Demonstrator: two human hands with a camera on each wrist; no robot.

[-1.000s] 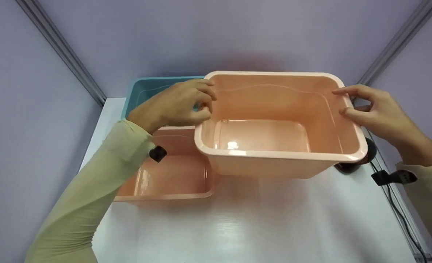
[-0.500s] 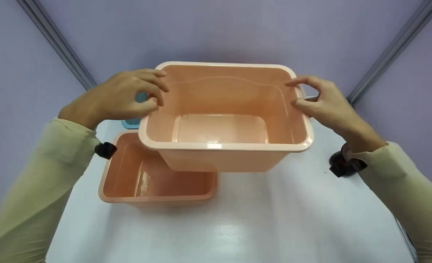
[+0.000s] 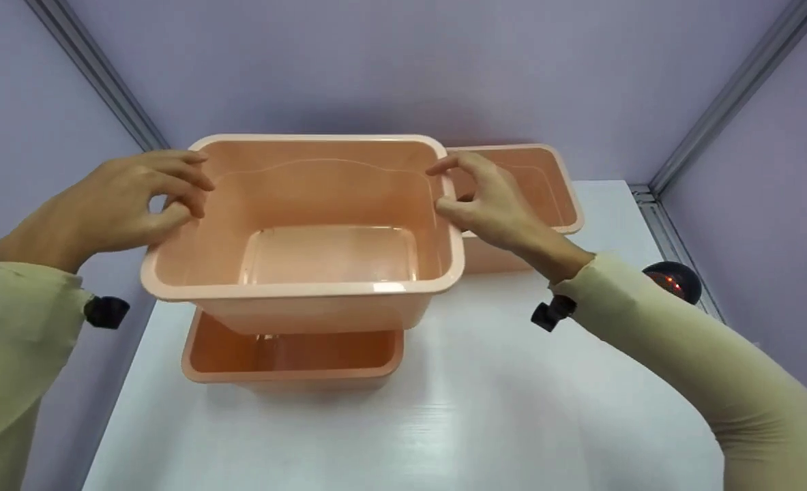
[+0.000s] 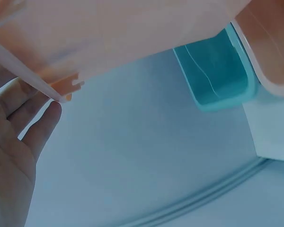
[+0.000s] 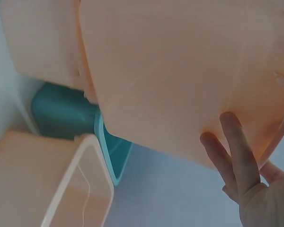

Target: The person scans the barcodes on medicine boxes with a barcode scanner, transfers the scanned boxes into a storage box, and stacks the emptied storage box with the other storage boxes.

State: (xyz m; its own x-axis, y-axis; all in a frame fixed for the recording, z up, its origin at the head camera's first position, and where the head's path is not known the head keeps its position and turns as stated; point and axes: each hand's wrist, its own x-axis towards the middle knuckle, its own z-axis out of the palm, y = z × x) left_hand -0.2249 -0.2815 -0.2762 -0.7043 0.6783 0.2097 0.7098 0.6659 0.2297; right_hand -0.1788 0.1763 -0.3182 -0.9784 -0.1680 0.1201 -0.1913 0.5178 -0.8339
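A peach plastic storage bin hangs level in the air, its inside facing up with nothing in it. My left hand pinches its left rim, fingers inside and thumb outside. At the opposite rim, my right hand grips the same way; in the right wrist view several fingers lie against the outer wall. Below it, a second peach bin stands on the table, partly covered. A third peach bin stands at the back right, partly behind my right hand. The teal bin shows only in the wrist views.
The white table reaches toward me and to the right. A dark round object with a red light sits at the right edge, partly behind my sleeve. Pale walls with metal corner profiles close off the back and sides.
Both hands have carried the bin leftward, from the right side to above the front-left bin. The back-right bin has come into sight; the teal bin is now covered in the head view.
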